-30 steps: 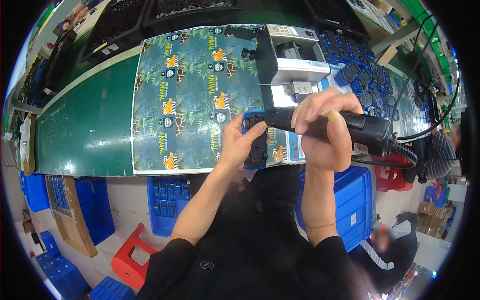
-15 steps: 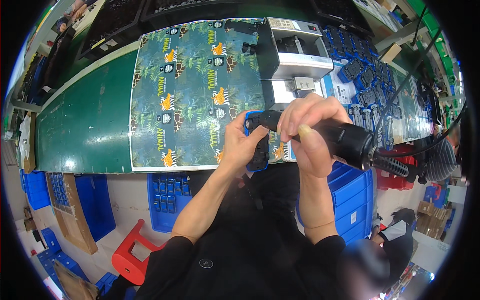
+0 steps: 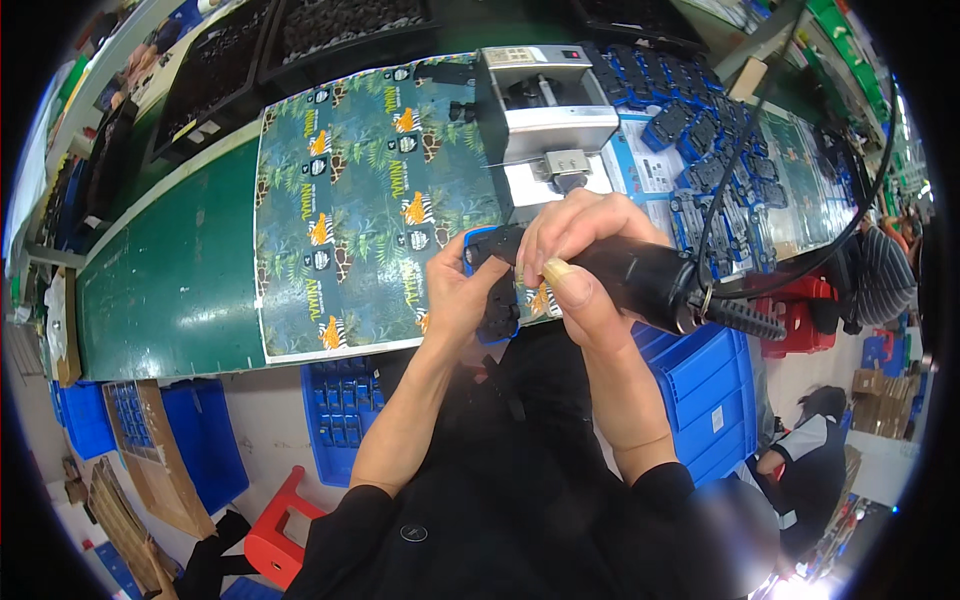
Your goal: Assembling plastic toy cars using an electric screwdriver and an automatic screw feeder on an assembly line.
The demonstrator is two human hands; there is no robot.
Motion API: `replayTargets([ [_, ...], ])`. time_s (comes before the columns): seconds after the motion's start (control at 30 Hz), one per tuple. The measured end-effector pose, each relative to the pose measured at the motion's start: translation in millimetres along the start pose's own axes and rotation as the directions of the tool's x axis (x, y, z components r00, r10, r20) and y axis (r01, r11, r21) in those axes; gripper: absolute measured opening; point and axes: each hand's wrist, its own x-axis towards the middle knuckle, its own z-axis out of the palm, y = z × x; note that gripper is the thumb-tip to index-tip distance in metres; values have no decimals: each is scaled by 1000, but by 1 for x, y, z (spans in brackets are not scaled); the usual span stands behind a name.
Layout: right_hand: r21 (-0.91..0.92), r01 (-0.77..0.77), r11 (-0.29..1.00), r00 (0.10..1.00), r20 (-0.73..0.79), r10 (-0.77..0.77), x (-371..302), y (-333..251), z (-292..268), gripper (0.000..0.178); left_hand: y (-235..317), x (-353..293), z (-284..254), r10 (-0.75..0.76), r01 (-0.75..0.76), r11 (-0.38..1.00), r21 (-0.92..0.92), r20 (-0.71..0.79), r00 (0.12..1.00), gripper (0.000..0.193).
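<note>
My left hand point(image 3: 458, 295) grips a blue-and-black toy car chassis point(image 3: 497, 318) at the table's front edge, its thumb across the top. In my right hand point(image 3: 590, 255) is a black electric screwdriver point(image 3: 640, 278), held nearly level with its cord end to the right. Its front end reaches over the far part of the chassis; the tip itself is hidden by my fingers. Just beyond my hands stands a silver screw feeder machine point(image 3: 548, 120) with a small metal block at its front.
Several similar blue-and-black parts point(image 3: 690, 130) lie at the right of the machine. Printed animal-pattern sheets point(image 3: 370, 200) cover the table's middle. Black trays point(image 3: 345, 30) line the back. Blue bins point(image 3: 700, 400) and a red stool point(image 3: 280, 530) stand below. A cord point(image 3: 800, 280) trails right.
The whole view has shifted, so the table and machine appear further left. Both hands keep their hold on the chassis and the screwdriver, with little change between them.
</note>
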Motion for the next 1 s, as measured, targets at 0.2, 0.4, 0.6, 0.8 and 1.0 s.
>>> replayTargets([
  [0.2, 234, 324, 917, 944, -138, -298, 31, -45, -46, 11, 23, 23, -29, -273, 253, 705, -663, 75, 959, 28],
  [0.4, 36, 197, 980, 954, -235, -183, 46, -10, -62, 8, 13, 4, -24, -175, 223, 843, -489, 144, 974, 53],
  [0.6, -129, 113, 985, 944, -295, -147, 51, 6, -49, 13, 8, 2, -19, -206, 240, 833, -499, 122, 971, 67],
  [0.8, -270, -31, 962, 964, -264, -43, 65, 2, -38, 23, 8, 6, -12, -214, 221, 843, -491, 73, 974, 80],
  [1.0, 168, -209, 963, 928, -277, 249, 19, -10, -55, 17, 6, 10, -8, -202, 219, 863, -455, 85, 976, 82],
])
